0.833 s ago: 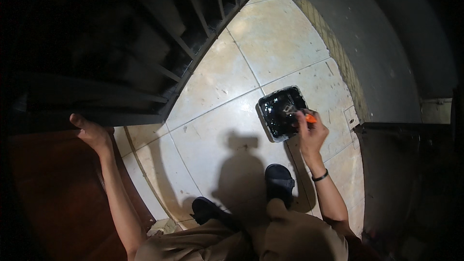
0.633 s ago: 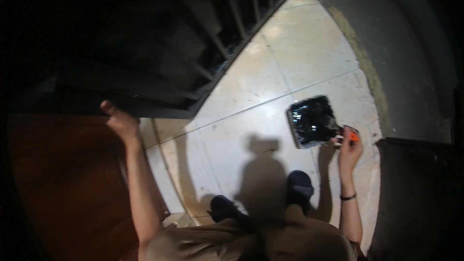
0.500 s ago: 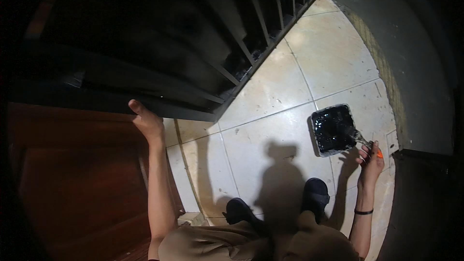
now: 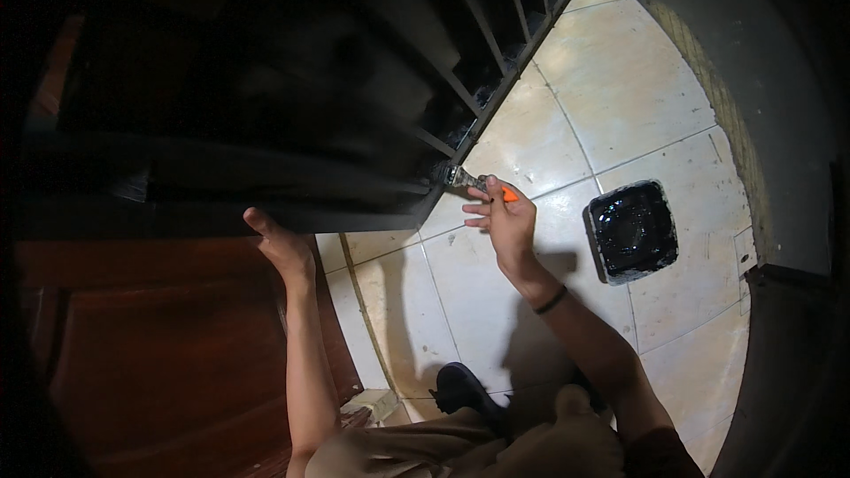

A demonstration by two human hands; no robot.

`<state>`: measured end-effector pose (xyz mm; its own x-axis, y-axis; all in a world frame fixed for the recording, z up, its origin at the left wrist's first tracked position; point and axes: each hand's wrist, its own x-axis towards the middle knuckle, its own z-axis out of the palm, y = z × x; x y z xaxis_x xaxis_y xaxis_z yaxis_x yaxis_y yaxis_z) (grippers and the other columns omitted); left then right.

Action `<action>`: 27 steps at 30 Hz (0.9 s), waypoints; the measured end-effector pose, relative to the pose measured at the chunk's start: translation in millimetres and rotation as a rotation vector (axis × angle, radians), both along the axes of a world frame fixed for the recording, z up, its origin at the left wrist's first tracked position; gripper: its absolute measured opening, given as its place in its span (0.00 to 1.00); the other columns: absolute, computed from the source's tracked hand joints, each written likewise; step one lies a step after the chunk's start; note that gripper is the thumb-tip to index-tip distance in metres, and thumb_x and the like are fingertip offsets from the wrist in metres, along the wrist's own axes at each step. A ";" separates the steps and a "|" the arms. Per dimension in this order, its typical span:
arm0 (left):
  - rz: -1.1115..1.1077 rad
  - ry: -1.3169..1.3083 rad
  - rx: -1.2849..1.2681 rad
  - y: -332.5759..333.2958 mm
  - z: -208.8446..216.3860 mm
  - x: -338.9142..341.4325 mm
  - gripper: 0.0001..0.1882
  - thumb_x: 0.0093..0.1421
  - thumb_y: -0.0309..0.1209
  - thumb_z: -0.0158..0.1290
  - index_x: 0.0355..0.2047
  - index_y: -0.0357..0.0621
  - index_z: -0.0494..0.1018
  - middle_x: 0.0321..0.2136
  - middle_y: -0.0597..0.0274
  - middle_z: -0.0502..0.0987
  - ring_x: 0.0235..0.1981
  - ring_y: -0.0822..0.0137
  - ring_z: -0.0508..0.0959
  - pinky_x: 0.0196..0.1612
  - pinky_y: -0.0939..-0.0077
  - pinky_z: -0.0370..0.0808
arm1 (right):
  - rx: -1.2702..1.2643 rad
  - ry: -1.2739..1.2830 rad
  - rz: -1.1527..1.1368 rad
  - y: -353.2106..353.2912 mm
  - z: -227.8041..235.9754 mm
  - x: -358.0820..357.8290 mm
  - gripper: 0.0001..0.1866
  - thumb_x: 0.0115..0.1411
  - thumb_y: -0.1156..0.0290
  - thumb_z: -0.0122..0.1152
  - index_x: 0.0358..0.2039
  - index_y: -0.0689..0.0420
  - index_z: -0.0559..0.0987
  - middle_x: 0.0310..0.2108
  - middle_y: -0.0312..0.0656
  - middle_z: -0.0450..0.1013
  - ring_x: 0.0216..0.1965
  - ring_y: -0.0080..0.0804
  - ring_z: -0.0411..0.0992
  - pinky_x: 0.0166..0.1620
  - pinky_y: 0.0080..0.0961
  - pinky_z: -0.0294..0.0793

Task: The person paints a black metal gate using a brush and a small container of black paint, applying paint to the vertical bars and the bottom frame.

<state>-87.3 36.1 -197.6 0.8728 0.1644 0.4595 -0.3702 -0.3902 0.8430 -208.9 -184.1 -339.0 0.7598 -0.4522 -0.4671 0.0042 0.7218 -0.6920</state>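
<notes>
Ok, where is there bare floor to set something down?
Bare tile floor lies beyond the paint container, between the black railing and the grey wall; another patch lies between the container and the right forearm. It is crowded at the railing's near corner, with the paintbrush and right hand there.

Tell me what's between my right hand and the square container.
The head view shows only pale, partly shadowed floor tile between your right hand and the square container of black liquid.
</notes>
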 end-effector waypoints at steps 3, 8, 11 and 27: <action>-0.233 0.126 -0.101 27.8 -15.0 8.4 0.55 0.60 0.74 0.41 0.66 0.34 0.55 0.62 0.54 0.62 0.64 0.59 0.60 0.67 0.64 0.58 | 0.018 -0.017 -0.041 18.7 -17.1 18.4 0.25 0.72 0.56 0.54 0.52 0.69 0.74 0.44 0.54 0.79 0.34 0.35 0.81 0.32 0.26 0.83; -0.180 0.184 -0.015 50.1 -54.5 8.0 0.52 0.59 0.66 0.56 0.66 0.32 0.58 0.62 0.54 0.65 0.62 0.63 0.65 0.66 0.71 0.58 | 0.054 -0.059 0.005 38.4 6.8 31.4 0.24 0.72 0.57 0.54 0.53 0.68 0.74 0.44 0.53 0.79 0.35 0.34 0.81 0.32 0.25 0.83; -0.097 0.226 0.106 28.8 -38.1 -5.7 0.48 0.61 0.58 0.60 0.65 0.30 0.60 0.63 0.53 0.65 0.62 0.61 0.65 0.67 0.71 0.56 | 0.029 -0.143 0.032 23.6 34.8 18.4 0.24 0.73 0.57 0.52 0.53 0.69 0.73 0.43 0.54 0.80 0.32 0.33 0.81 0.31 0.24 0.82; 0.001 0.480 0.161 26.9 -32.1 -25.3 0.49 0.58 0.65 0.58 0.60 0.27 0.69 0.62 0.48 0.68 0.62 0.61 0.67 0.67 0.72 0.58 | -0.055 -0.032 -0.034 23.0 -13.4 11.5 0.25 0.73 0.57 0.52 0.52 0.71 0.74 0.40 0.53 0.80 0.33 0.34 0.81 0.33 0.25 0.83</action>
